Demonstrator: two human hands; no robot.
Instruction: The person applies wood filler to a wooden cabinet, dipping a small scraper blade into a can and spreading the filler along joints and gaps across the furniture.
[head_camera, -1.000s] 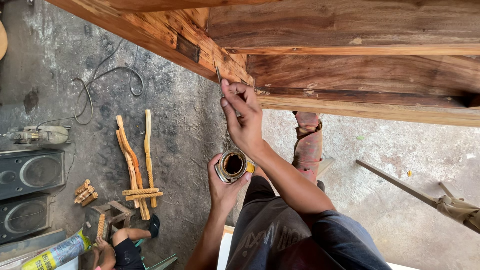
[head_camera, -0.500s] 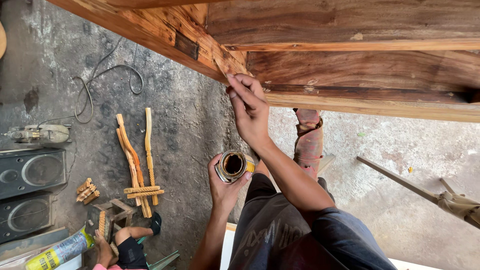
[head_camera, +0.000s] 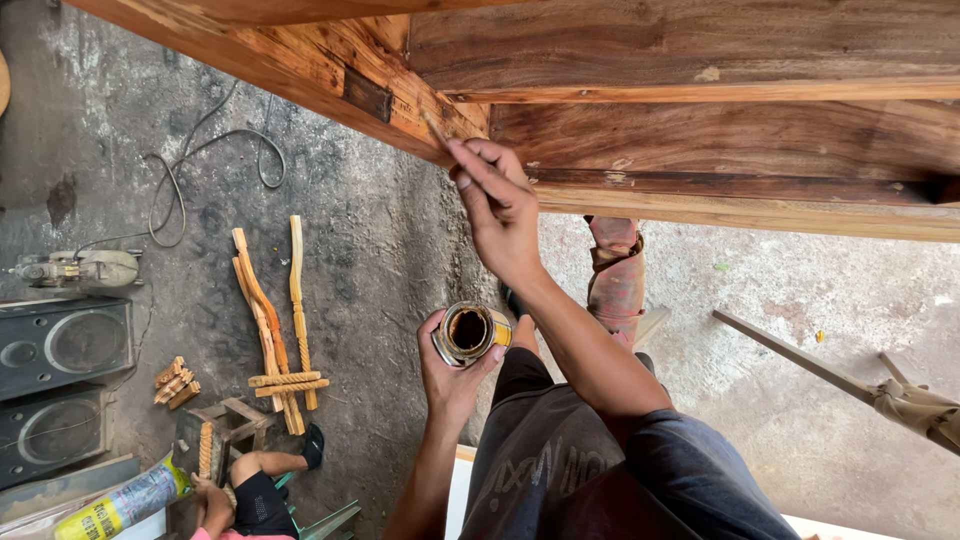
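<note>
Overhead, my right hand (head_camera: 500, 215) is raised to the wooden frame (head_camera: 700, 110), its fingers (head_camera: 480, 175) pinched tight round a thin brush (head_camera: 434, 128) whose tip meets the slanting beam (head_camera: 300, 70) just left of where it joins the long cross boards; my left hand (head_camera: 450, 375) is lower and nearer to me, fingers curled firmly about a small round tin (head_camera: 470, 330) of dark liquid, lid off, held just above my knee; as far as I can judge, the coating is only partly on: the beam to the left of the brush glows an orange-brown and looks freshly wetted around the dark inset block (head_camera: 368, 93), while the broad boards running off to the right read duller and drier, with pale patches and a light lower edge, so most of that stretch seems left to cover; how full the tin is I cannot tell beyond a dark surface showing inside; down on the concrete floor (head_camera: 380, 230) to the left lie several turned wooden legs (head_camera: 270, 300) and a small heap of short blocks (head_camera: 172, 380), all pale and apparently uncoated; farther left stand two black speakers (head_camera: 65, 380) and a power tool (head_camera: 85, 268) with its cable (head_camera: 200, 170) looped away; another person (head_camera: 250, 480) crouches near the bottom left beside a small wooden stool (head_camera: 225, 420).
</note>
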